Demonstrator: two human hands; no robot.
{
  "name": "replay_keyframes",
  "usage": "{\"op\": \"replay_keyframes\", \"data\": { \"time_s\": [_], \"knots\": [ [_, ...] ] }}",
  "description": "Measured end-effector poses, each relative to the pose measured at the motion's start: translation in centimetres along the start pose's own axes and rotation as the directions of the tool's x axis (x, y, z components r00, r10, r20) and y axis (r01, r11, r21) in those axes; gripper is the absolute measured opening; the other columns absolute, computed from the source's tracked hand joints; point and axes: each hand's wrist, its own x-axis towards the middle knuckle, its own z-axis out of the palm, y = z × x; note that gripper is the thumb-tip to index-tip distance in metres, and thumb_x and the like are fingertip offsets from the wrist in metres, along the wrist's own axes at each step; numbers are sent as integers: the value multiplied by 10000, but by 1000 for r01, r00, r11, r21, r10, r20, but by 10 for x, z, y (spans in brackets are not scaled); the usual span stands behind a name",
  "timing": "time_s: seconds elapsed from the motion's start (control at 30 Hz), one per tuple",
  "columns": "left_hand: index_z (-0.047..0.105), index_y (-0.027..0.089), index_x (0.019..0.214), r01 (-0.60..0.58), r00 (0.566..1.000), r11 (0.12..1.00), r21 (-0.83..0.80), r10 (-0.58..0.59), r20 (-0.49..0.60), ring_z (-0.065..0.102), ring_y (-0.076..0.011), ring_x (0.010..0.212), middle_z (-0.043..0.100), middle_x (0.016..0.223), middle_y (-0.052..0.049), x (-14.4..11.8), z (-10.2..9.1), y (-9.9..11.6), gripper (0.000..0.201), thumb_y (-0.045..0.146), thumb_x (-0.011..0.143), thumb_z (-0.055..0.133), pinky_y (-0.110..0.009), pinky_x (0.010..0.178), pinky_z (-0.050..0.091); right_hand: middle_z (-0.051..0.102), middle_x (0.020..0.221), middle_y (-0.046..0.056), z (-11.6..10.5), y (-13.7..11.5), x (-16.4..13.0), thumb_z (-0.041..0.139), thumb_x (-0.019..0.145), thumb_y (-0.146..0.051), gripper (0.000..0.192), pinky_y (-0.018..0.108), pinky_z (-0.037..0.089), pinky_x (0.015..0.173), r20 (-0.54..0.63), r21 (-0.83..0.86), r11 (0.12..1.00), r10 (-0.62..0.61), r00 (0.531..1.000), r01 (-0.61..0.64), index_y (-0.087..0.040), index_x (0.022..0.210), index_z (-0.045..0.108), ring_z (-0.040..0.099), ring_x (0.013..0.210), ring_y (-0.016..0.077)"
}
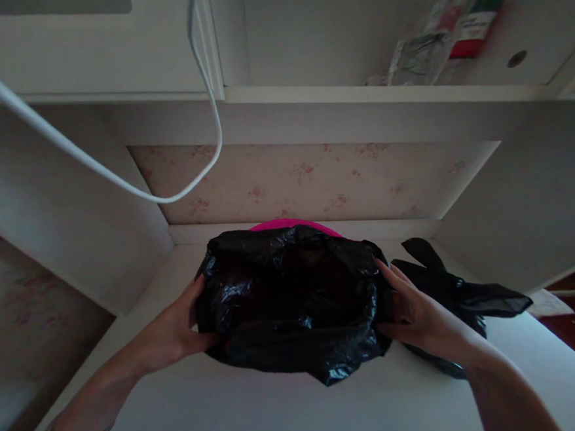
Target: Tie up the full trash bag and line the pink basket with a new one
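Observation:
A black plastic bag (289,301) lines a pink bin (294,226), whose rim shows only at the far side. The bag's edge is folded down over the bin's outside. My left hand (178,329) grips the bag at the bin's left side, fingers curled into the plastic. My right hand (411,313) presses flat against the bag on the right side, fingers spread. The bin stands on a white surface (274,405) inside a low alcove.
A second black bag (454,289) lies crumpled just right of my right hand. A white cable (199,65) loops down at upper left. A shelf (385,91) above holds packets (427,51). Floral wallpaper (300,177) backs the alcove; white walls close in both sides.

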Motion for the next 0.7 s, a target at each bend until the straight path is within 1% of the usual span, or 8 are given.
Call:
{"op": "replay_keyframes", "data": {
  "time_s": [0.07,0.13,0.27,0.37,0.47,0.57,0.63,0.7],
  "knots": [
    [339,306,1640,-10,1000,1000,23,10,-7,558,-441,1400,551,1569,-149,1,4,0,1153,237,659,941,-575,1118,505,129,1774,97,4,1,2,822,759,-244,1157,367,683,835,72,23,999,23,997,-25,-387,1681,138,698,1207,320],
    [333,299,1639,-28,999,998,59,30,-44,553,-435,1405,545,1568,-148,0,7,0,1124,242,685,925,-576,1119,505,127,1775,95,6,0,2,813,769,-242,1179,381,672,880,76,23,999,30,997,-32,-394,1683,84,696,1203,311],
    [349,321,1626,-55,995,995,88,61,-73,554,-423,1403,508,1588,-132,-2,15,-3,1070,225,713,898,-514,1060,577,149,1770,100,9,-2,1,758,815,-254,1132,368,692,747,92,-49,999,7,996,-3,-414,1680,45,744,1040,270],
    [323,348,1635,-28,997,997,77,34,-68,564,-413,1394,499,1592,-133,-5,20,-6,1055,255,744,880,-489,1002,617,92,1781,91,7,-2,-1,739,851,-301,1071,362,695,707,62,-132,991,-26,998,34,-400,1684,73,712,1169,340],
    [215,367,1667,-66,975,997,39,72,-211,416,-404,1517,348,1702,-110,-7,17,-9,1135,315,754,887,-552,1176,457,124,1782,33,0,1,-4,737,886,-402,952,468,608,1032,-122,-164,985,-67,990,47,-390,1675,205,432,1504,411],
    [209,362,1669,-102,937,994,45,111,-330,269,-408,1585,259,1745,-82,-6,14,-7,1211,361,699,933,-580,1269,277,83,1787,-27,-2,2,-4,741,891,-494,874,513,282,1274,-279,-156,986,-109,954,67,-387,1643,309,122,1627,360],
    [246,351,1657,-60,951,997,53,73,-301,320,-416,1562,333,1707,-93,-7,17,-3,1210,358,672,949,-568,1260,319,41,1791,7,2,1,-2,772,859,-522,946,513,184,1295,-253,-165,985,-91,963,50,-346,1654,291,81,1631,357],
    [281,350,1639,-6,970,998,61,21,-244,409,-423,1508,442,1626,-103,-7,24,1,1187,342,660,953,-546,1209,423,54,1787,75,9,1,-1,822,803,-520,1080,541,206,1286,-157,-174,985,-38,987,10,-297,1677,228,81,1624,382]
  ]
}}
